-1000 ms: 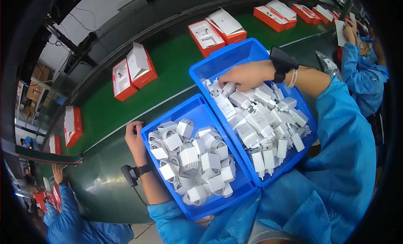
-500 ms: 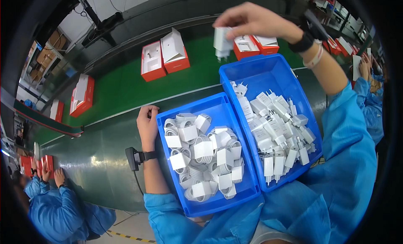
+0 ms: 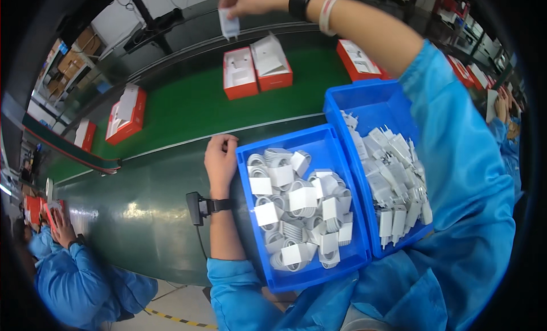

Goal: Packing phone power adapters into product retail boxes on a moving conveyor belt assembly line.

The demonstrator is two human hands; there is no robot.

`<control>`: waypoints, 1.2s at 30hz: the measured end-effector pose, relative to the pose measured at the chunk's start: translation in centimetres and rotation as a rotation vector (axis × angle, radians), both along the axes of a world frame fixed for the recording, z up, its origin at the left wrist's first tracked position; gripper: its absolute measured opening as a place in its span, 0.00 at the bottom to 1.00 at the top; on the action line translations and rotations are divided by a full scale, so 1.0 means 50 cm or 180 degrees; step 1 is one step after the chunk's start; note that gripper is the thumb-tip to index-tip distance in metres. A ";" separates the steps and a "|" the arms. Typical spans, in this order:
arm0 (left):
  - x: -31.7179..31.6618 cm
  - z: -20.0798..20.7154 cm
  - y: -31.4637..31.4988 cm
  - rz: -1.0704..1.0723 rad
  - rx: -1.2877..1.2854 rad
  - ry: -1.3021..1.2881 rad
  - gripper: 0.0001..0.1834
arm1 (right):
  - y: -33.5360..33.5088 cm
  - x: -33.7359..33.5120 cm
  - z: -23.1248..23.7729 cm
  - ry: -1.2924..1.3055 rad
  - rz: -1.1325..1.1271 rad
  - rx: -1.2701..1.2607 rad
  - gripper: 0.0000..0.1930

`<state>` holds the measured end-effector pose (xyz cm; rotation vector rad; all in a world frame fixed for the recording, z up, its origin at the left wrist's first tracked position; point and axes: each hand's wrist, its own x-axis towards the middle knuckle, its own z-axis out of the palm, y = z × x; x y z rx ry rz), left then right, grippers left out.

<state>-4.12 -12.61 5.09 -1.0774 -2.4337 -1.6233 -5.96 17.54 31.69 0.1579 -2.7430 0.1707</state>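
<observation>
Right hand (image 3: 244, 1): thumb and fingers clamped on a white charger (image 3: 229, 25), prongs down, held up on the far side, seemingly past an open red box (image 3: 240, 76) on the green belt (image 3: 182, 117). Left hand (image 3: 220, 160): fingers curled by the left blue bin's (image 3: 320, 141) far left corner; can't tell whether they grip. Coiled white cables (image 3: 302, 200) there; more chargers (image 3: 393, 177) in the right blue bin (image 3: 371, 98).

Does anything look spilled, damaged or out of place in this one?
Nothing stands out as spilled, damaged or out of place. The white cable coils lie jumbled but within one blue plastic tray; the white plug chargers lie heaped within the other blue tray. The right hand holds one white charger.
</observation>
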 end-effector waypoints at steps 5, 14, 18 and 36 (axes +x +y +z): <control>0.012 0.017 -0.020 0.0107 -0.0112 0.0108 0.07 | 0.011 -0.083 -0.182 -0.0049 -0.0196 -0.0261 0.17; 0.002 0.015 -0.031 0.0167 -0.0138 0.0050 0.08 | 0.049 -0.119 -0.306 -0.0319 -0.0737 -0.0744 0.18; 0.005 0.015 -0.020 0.0151 -0.0170 0.0009 0.08 | 0.083 -0.111 -0.341 0.0108 -0.0609 -0.0356 0.19; 0.007 0.015 -0.030 0.0212 -0.0242 -0.0048 0.07 | 0.113 -0.053 -0.391 -0.0030 -0.0817 -0.0211 0.26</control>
